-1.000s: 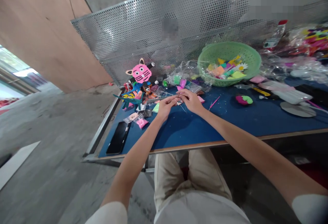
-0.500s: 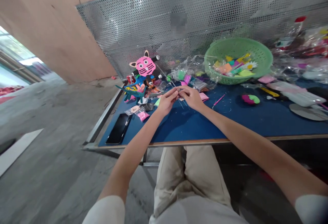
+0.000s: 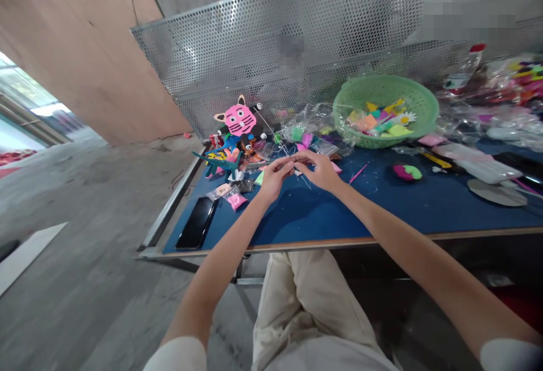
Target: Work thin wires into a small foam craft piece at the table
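Observation:
My left hand (image 3: 274, 180) and my right hand (image 3: 319, 171) meet above the blue tabletop (image 3: 339, 212), their fingertips bent together around something small. Fingers hide most of it, so its kind does not show. Thin pale wires or sticks (image 3: 304, 181) show just below the fingertips. Behind my hands, to the left, stands a figure with a pink cat face (image 3: 240, 122), among colourful modelled shapes. A small bag of pink clay (image 3: 236, 199) lies left of my left hand. To the right of my right hand is a slim pink tool (image 3: 358, 173).
A black phone (image 3: 195, 224) lies near the table's left corner. At the back right, a green basket (image 3: 429, 113) holds colourful pieces. Farther right are a magenta and green lump (image 3: 407, 172), a yellow-handled tool (image 3: 438, 160) and a red-capped bottle (image 3: 463, 71). A perforated metal panel (image 3: 254, 37) rises behind.
The view has shifted slightly, so the table sits lower in the picture. My fingers have changed position a little around the small thing, and both hands stay together.

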A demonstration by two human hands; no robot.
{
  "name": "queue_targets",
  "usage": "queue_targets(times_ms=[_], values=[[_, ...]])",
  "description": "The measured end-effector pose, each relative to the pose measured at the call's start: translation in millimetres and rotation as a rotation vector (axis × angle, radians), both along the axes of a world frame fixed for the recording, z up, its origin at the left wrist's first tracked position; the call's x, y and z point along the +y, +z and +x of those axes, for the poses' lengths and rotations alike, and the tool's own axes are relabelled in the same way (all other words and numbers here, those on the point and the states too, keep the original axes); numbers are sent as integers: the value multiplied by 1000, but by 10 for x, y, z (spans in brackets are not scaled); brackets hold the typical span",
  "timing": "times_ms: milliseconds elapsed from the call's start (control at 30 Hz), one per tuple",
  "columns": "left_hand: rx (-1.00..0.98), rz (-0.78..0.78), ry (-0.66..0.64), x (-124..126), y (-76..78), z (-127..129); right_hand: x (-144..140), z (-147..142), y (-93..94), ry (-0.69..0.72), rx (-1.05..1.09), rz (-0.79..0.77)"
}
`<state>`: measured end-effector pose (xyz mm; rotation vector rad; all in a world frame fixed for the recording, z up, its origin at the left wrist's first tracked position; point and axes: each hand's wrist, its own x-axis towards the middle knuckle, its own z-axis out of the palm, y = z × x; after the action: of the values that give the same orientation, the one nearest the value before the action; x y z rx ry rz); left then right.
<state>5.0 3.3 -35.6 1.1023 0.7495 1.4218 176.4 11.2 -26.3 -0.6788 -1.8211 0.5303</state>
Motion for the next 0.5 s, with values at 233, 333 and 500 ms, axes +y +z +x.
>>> queue_targets(times_ms=[233,333,500], values=[[340,265,160,-39,47,-56,-5,31,42,-117,-3,-7],[482,356,187,-37,46,-84,-4,34,51,-139,-18,-7],[567,456,260,-13,3,-115,-34,14,89,-150,-48,56]])
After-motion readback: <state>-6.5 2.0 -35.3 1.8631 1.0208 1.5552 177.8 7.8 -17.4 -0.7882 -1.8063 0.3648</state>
